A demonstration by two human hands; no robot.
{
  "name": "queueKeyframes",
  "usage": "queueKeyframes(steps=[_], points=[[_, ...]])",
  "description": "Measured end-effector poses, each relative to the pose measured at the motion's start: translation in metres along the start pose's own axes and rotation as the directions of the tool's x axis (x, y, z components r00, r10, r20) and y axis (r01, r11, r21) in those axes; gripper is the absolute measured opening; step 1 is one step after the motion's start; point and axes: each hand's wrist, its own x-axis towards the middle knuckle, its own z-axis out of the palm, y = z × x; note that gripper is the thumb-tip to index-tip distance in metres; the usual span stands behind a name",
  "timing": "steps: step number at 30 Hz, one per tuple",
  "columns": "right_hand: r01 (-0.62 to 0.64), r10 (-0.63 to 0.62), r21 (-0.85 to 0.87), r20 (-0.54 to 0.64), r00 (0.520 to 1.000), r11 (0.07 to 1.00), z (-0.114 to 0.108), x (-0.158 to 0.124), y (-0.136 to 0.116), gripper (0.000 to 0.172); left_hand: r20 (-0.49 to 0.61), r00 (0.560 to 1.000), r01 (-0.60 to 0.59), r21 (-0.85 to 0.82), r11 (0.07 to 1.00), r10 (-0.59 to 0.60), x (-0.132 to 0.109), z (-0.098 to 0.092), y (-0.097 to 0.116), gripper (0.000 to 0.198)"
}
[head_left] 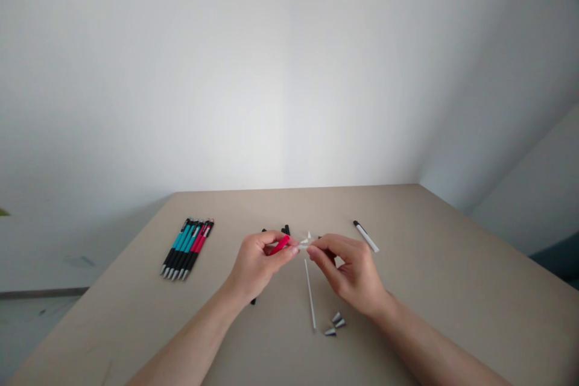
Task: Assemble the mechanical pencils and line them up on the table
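My left hand [259, 258] is closed around a red pen barrel [280, 245]. At its fingertips, a small whitish, see-through piece [303, 246] bridges the gap to my right hand [351, 266], whose thumb and forefinger pinch its other end. Whether that piece is joined to the barrel I cannot tell. Below the hands lies a thin white ink refill [310, 297]. Several silver cone-shaped pen tips [331, 332] rest near my right wrist. Small white parts [308, 237] show just behind the fingertips, partly hidden.
Assembled pens [187, 248], turquoise and red with black grips, lie in a row on the table [217, 325] at left. A white pen barrel with a black end [366, 236] lies back right. Black pieces [286, 229] are partly hidden behind my hands. A wall rises behind the table.
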Motion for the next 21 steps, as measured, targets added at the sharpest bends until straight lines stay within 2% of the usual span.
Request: queueKeyframes(steps=[5, 11, 16, 21], points=[[-0.016, 0.016, 0.001, 0.033, 0.999, 1.0, -0.0006, 0.0012, -0.0005, 0.027, 0.004, 0.999, -0.037, 0.036, 0.999, 0.037, -0.0011, -0.001, -0.0006, 0.025], [-0.013, 0.013, 0.035, 0.017, 1.0, 0.999, 0.0018, -0.0008, 0.0023, 0.017, 0.008, 1.0, -0.008, -0.002, 1.0, 0.008, -0.0001, -0.0006, -0.002, 0.028], [0.053, -0.049, 0.085, -0.048, 0.998, 0.995, 0.0042, -0.0013, 0.001, 0.009, 0.095, 0.995, 0.017, -0.132, 0.991, -0.004, 0.002, -0.0002, -0.006, 0.03], [0.085, -0.078, 0.123, -0.062, 0.995, 0.989, 0.0055, -0.0019, 0.0008, 0.01, 0.167, 0.986, 0.03, -0.175, 0.984, 0.0, 0.0026, 0.0011, -0.0077, 0.03]])
